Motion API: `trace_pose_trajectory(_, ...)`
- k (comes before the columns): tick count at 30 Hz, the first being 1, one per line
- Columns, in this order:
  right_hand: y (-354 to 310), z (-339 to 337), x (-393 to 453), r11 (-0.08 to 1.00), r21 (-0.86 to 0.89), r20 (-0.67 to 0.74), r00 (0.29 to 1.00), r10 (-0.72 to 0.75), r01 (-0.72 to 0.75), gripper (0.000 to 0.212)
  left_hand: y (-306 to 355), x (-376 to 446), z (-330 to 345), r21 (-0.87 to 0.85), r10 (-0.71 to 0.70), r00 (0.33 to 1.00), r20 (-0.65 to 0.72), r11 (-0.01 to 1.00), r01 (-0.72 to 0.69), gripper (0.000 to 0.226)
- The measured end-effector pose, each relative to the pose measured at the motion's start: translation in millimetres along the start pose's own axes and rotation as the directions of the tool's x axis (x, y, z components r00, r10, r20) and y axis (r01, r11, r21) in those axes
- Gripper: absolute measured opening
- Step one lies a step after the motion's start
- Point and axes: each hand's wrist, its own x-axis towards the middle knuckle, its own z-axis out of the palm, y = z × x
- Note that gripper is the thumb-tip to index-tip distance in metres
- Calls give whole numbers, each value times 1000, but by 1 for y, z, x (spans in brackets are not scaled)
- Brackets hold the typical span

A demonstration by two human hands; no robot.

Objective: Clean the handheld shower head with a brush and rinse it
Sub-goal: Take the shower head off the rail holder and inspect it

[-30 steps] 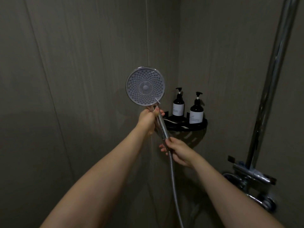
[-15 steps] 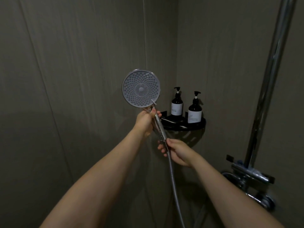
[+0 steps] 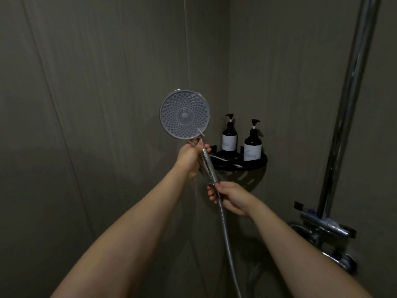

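Since a sec ago we've drifted the head (image 3: pixel 184 114) a bit left and down, face turned to us. Our left hand (image 3: pixel 190 160) wraps the handle just under the disc; our right hand (image 3: pixel 231 196) curls fingers round the handle's base where the hose (image 3: pixel 225 233) joins, probably to steady it w/ two grips for inspecting the nozzles. No brush in view, no water running, so scrubbing isn't started. Two bottles (image 3: pixel 229 136) sit on the corner shelf (image 3: pixel 240 165) just behind; mixer (image 3: pixel 324 226) is lower right.
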Motion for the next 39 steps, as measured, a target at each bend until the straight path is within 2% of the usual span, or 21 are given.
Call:
trace_pose_trajectory(2, 1, 3, 2, 995, -100, -25, 1000, -16, 13, 15, 0, -1, -1, 7, -6, 1000, 9, 1000, 6, 21)
trace_pose_trajectory(4, 5, 4, 7, 994, -110, -66, 997, -35, 28, 15, 0, -2, -2, 25, -6, 1000, 24, 1000, 6, 20)
trace_pose_trajectory(7, 6, 7, 7, 996, 80, -46, 998, -32, 35, 7, 1, -2, -2, 32, -2, 1000, 31, 999, 1, 18)
trace_pose_trajectory(9, 3, 8, 4, 975, 224, 5, 1000, 4, -5, 21, 3, -1, -2, 31, -1, 1000, 30, 1000, 0, 19)
trace_pose_trajectory(10, 3, 6, 3, 974, 228, 14, 1000, 13, -16, 26, 3, -1, -2, 23, 0, 1000, 29, 1000, -1, 20)
trace_pose_trajectory(16, 5, 10, 8, 999, 16, -62, 997, -38, 39, 15, 4, -1, -3, -4, -6, 1000, 15, 1000, 6, 21)
trace_pose_trajectory(18, 6, 10, 8, 997, 40, -85, 995, -59, 62, 12, 3, -1, -3, -8, -5, 1000, 21, 1000, 5, 22)
trace_pose_trajectory(20, 4, 11, 6, 987, 154, -44, 998, -34, 41, 9, 3, 0, -4, -2, -8, 1000, 24, 1000, 8, 22)
trace_pose_trajectory(22, 0, 11, 3, 979, 205, -7, 1000, -3, 5, 21, 3, 1, -5, -1, -9, 1000, 28, 1000, 9, 21)
trace_pose_trajectory(24, -1, 10, 2, 987, 158, -10, 1000, -10, 12, 26, 3, 2, -5, 0, -9, 1000, 29, 1000, 9, 21)
trace_pose_trajectory(30, 4, 14, 5, 995, -42, -106, 990, -96, 92, 17, 3, 2, -1, 34, 22, 999, 50, 999, -24, 20)
trace_pose_trajectory(32, 5, 14, 5, 993, -16, -105, 988, -116, 115, 15, 3, 1, -1, 31, 19, 999, 47, 999, -20, 21)
trace_pose_trajectory(35, 1, 11, 0, 985, 167, -26, 998, -48, 52, 22, 3, -1, -2, 12, 18, 999, 39, 1000, -18, 23)
trace_pose_trajectory(37, 0, 8, -2, 990, 133, -11, 999, -38, 39, 28, 2, -1, -3, 6, 19, 999, 48, 1000, -19, 23)
trace_pose_trajectory(39, 2, 9, 0, 997, 56, -40, 998, -56, 58, 25, 2, -2, -3, 5, 17, 999, 44, 1000, -17, 22)
